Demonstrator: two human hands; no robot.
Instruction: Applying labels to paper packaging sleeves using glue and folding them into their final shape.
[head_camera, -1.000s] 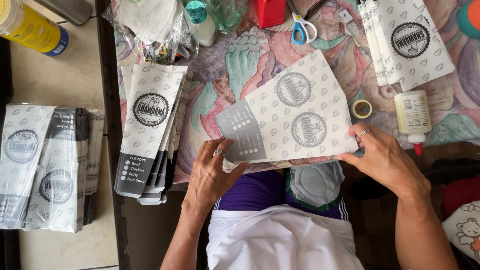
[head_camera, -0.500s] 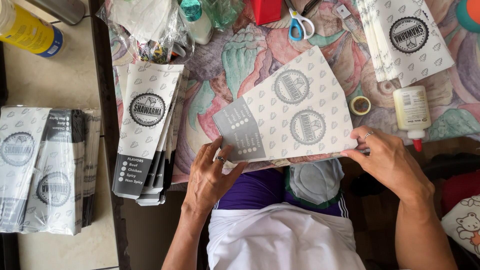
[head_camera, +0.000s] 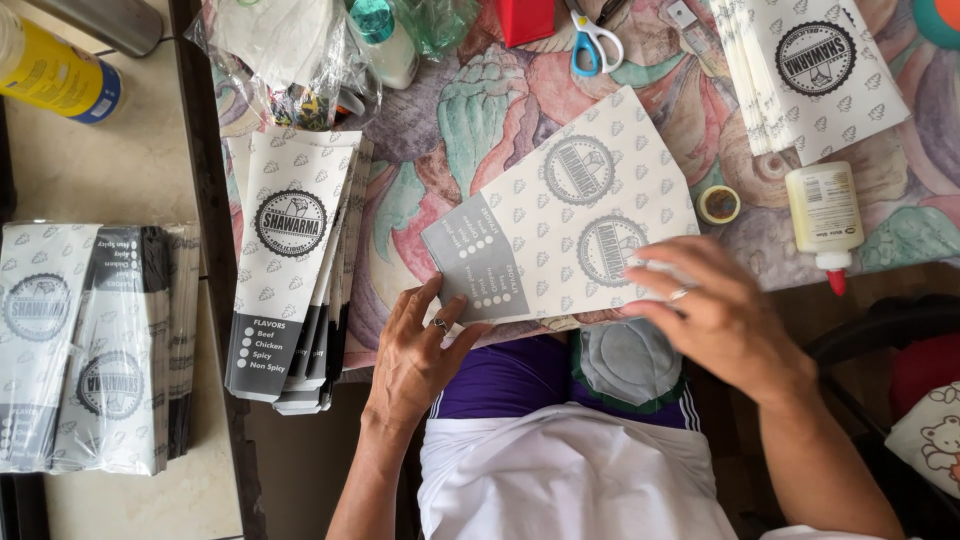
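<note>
On the patterned tablecloth (head_camera: 450, 130), left hand (head_camera: 420, 350) and right hand (head_camera: 715, 315) press flat, fingers spread, on the printed sheet (head_camera: 560, 215).

Left hand (head_camera: 420, 360) and right hand (head_camera: 715, 320) press a printed sheet (head_camera: 560, 215) flat on the worktop (head_camera: 450, 130); glue bottle (head_camera: 825, 220) nearby.
</note>
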